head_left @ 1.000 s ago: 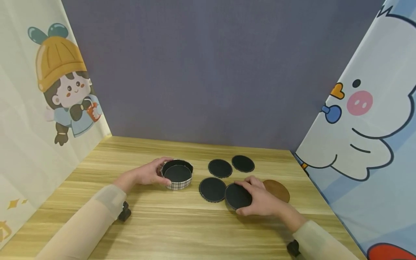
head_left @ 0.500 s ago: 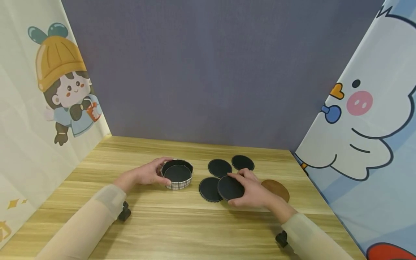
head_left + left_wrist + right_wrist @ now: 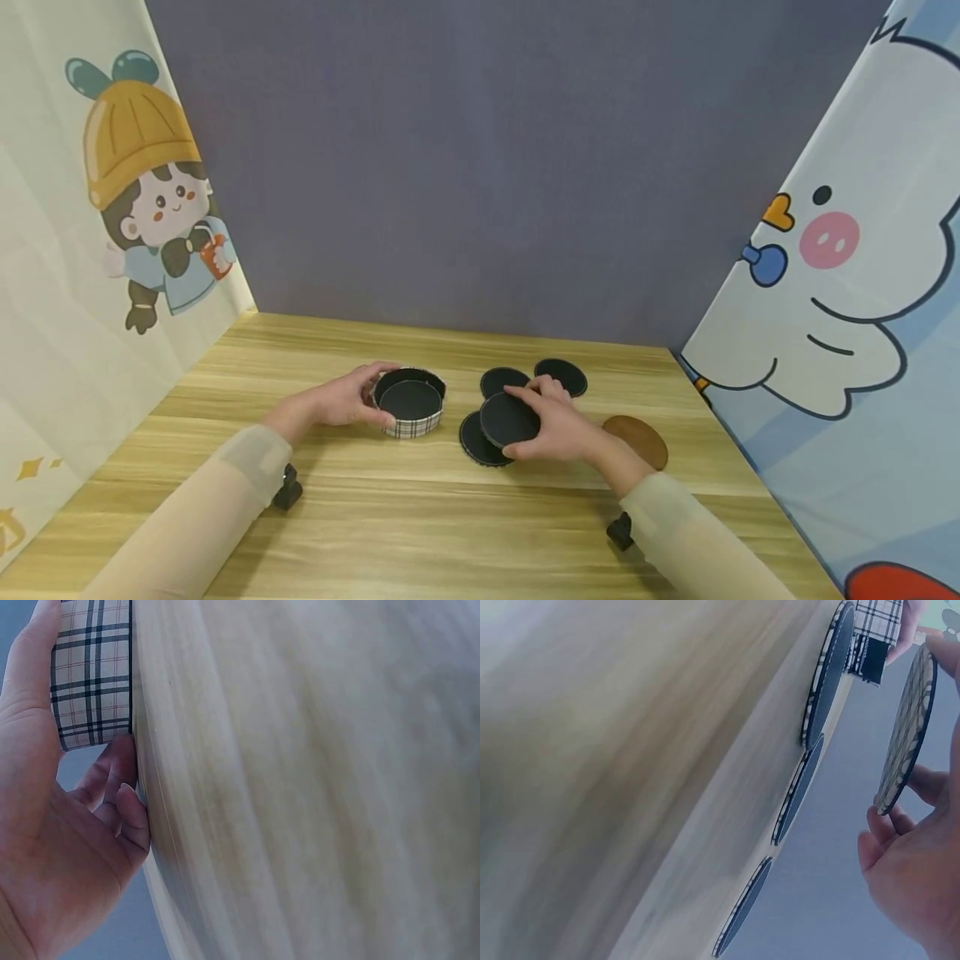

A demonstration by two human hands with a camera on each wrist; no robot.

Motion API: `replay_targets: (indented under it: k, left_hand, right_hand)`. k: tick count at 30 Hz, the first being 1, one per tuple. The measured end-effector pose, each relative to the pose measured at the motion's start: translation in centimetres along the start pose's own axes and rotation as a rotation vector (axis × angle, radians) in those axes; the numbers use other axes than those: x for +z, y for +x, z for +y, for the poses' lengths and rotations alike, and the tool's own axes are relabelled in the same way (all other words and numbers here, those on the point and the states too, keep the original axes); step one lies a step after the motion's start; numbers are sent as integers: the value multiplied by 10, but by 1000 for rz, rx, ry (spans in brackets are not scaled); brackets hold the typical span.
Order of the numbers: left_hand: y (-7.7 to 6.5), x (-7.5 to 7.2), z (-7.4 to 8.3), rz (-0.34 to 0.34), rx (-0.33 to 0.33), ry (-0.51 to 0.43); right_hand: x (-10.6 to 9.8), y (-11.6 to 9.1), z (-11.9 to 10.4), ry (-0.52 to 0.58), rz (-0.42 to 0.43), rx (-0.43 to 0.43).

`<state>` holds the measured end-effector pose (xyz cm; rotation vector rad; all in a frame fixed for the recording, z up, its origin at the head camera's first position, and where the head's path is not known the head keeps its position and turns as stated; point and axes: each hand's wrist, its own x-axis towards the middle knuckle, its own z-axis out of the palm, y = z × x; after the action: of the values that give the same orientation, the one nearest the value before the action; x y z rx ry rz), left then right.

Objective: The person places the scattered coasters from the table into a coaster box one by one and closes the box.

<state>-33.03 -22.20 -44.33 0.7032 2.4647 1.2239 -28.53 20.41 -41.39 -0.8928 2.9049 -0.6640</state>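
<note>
My left hand (image 3: 348,398) holds a round coaster holder (image 3: 408,427) at its left side, thumb near the front and fingers at the back. Its wall is plaid, as the left wrist view shows on the holder (image 3: 91,675); inside it is black. My right hand (image 3: 561,427) pinches a round coaster (image 3: 508,418) by its edge, black face up. In the right wrist view this coaster (image 3: 909,731) is off the table and shows a plaid underside. Below and behind it lie three more black coasters: a near one (image 3: 476,442), a back left one (image 3: 498,380) and a back right one (image 3: 562,377).
A brown disc (image 3: 639,440) lies right of my right hand. The wood-grain table (image 3: 420,525) ends at a grey back panel (image 3: 465,167). Cartoon-printed curtains (image 3: 840,317) close in both sides. A small black device (image 3: 620,532) sits at my right wrist.
My right hand has carried its coaster left and slightly toward the back, so it now overlaps the near coaster and the back left one in the head view. My left hand and the holder stay put.
</note>
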Motion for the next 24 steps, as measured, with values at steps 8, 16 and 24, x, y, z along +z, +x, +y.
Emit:
replay_targets:
  k: [8, 16, 24]
  left_hand:
    - [0, -1, -1, 2, -6, 10]
    - [-1, -2, -1, 0, -2, 10]
    - [0, -2, -2, -7, 17, 2]
  right_hand:
    - [8, 19, -11, 29, -29, 12]
    - [13, 39, -28, 64, -50, 11]
    - [21, 57, -40, 52, -44, -13]
